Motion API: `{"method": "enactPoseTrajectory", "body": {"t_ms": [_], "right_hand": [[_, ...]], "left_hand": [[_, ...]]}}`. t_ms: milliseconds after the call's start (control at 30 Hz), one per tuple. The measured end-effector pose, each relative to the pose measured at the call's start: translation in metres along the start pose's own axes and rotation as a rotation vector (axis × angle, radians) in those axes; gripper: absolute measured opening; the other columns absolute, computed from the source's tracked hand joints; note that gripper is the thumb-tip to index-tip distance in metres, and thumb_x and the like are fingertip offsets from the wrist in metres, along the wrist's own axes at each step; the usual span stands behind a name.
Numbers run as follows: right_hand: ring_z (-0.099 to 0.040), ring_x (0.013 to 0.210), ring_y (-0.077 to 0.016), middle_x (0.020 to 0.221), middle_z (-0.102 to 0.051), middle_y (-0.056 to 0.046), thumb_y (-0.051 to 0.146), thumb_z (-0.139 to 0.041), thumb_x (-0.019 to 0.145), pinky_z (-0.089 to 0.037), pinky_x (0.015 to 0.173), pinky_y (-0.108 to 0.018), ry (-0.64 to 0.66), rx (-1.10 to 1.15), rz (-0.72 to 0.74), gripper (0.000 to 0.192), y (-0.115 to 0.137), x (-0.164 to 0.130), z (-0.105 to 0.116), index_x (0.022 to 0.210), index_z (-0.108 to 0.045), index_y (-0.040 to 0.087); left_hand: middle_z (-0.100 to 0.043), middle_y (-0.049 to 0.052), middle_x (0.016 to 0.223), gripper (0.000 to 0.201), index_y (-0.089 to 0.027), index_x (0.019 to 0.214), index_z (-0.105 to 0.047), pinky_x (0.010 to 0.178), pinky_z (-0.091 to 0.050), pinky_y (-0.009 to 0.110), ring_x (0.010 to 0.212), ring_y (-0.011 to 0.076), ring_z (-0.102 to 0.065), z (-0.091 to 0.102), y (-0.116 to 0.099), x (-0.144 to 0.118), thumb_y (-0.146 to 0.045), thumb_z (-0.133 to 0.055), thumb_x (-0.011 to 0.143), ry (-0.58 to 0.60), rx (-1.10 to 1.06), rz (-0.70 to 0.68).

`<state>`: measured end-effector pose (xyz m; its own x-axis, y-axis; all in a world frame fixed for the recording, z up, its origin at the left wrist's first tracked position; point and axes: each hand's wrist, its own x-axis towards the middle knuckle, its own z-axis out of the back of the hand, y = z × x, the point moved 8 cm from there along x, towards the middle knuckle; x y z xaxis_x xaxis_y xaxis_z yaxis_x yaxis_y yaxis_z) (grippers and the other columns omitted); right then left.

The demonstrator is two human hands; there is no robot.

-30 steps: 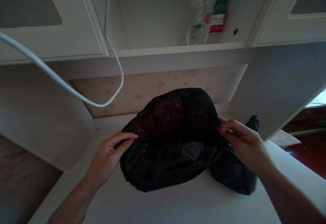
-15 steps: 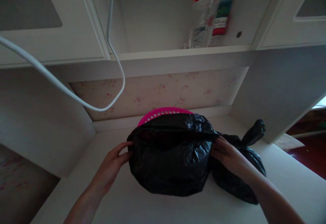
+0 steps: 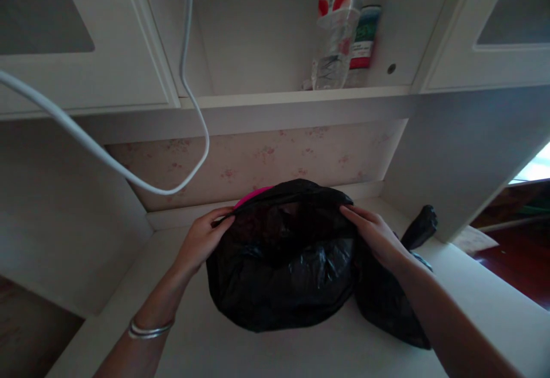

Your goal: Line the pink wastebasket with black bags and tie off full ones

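Note:
A black plastic bag (image 3: 283, 275) covers a pink basket (image 3: 251, 196) on the white desk (image 3: 326, 349); only a sliver of the basket's far rim shows. My left hand (image 3: 204, 237) grips the bag's edge at the left of the rim. At the right side my right hand (image 3: 373, 235) holds the bag's edge. A second, tied black bag (image 3: 393, 303) lies on the desk just right of the basket, partly behind my right forearm.
A white cable (image 3: 129, 174) hangs in a loop at the left above the desk. On the shelf above stand a clear plastic bottle (image 3: 335, 34) and a can (image 3: 363, 37). White cabinet doors flank the shelf. The desk's right edge drops to a dark red floor (image 3: 522, 255).
Both hands have moved up and back along the bag's edge, pulling it further over the basket. The pink rim, widely exposed half a second ago, is now almost fully covered.

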<state>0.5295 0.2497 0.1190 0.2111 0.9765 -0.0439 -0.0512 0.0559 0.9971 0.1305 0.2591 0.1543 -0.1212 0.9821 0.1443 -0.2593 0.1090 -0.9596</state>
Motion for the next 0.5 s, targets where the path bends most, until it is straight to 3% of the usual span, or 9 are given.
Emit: {"method": "enactPoseTrajectory", "body": {"t_ms": [133, 233, 300, 367, 500], "right_hand": [[-0.08, 0.092, -0.0303, 0.103, -0.083, -0.011, 0.048, -0.071, 0.088, -0.064, 0.088, -0.042, 0.118, 0.135, -0.077, 0.033, -0.008, 0.007, -0.023, 0.102, -0.079, 0.019], [-0.08, 0.086, -0.0288, 0.098, -0.083, -0.012, 0.044, -0.07, 0.088, -0.065, 0.082, -0.038, 0.167, 0.141, -0.086, 0.027, -0.005, 0.01, -0.032, 0.094, -0.078, 0.019], [-0.08, 0.084, -0.0276, 0.097, -0.083, -0.011, 0.042, -0.071, 0.085, -0.064, 0.08, -0.036, 0.203, 0.122, -0.087, 0.025, -0.006, 0.015, -0.038, 0.092, -0.078, 0.019], [-0.079, 0.085, -0.0268, 0.095, -0.083, -0.009, 0.041, -0.073, 0.083, -0.064, 0.079, -0.035, 0.226, 0.089, -0.081, 0.024, -0.01, 0.024, -0.044, 0.091, -0.078, 0.019], [-0.079, 0.089, -0.0283, 0.091, -0.084, -0.007, 0.042, -0.072, 0.078, -0.063, 0.083, -0.037, 0.292, -0.002, -0.036, 0.027, -0.025, 0.04, -0.06, 0.092, -0.08, 0.02]], "left_hand": [[-0.081, 0.006, 0.102, 0.032, -0.024, 0.096, -0.081, 0.094, -0.053, 0.039, 0.107, 0.0323, -0.072, 0.014, 0.017, -0.01, -0.048, -0.081, 0.075, -0.146, -0.061, 0.033], [-0.079, 0.004, 0.086, 0.034, -0.021, 0.097, -0.078, 0.069, -0.053, 0.032, 0.082, 0.0257, -0.073, 0.017, 0.031, -0.026, -0.044, -0.082, 0.073, -0.1, -0.203, 0.16], [-0.076, 0.001, 0.079, 0.034, -0.021, 0.099, -0.076, 0.06, -0.048, 0.027, 0.072, 0.0209, -0.07, 0.016, 0.039, -0.037, -0.039, -0.083, 0.071, -0.042, -0.332, 0.282], [-0.075, -0.001, 0.08, 0.039, -0.022, 0.105, -0.074, 0.059, -0.047, 0.025, 0.071, 0.0186, -0.069, 0.012, 0.045, -0.044, -0.035, -0.084, 0.07, 0.011, -0.417, 0.375], [-0.08, 0.003, 0.093, 0.04, -0.021, 0.108, -0.074, 0.071, -0.055, 0.03, 0.082, 0.0223, -0.074, 0.004, 0.056, -0.04, -0.039, -0.079, 0.073, 0.058, -0.42, 0.387]]}}
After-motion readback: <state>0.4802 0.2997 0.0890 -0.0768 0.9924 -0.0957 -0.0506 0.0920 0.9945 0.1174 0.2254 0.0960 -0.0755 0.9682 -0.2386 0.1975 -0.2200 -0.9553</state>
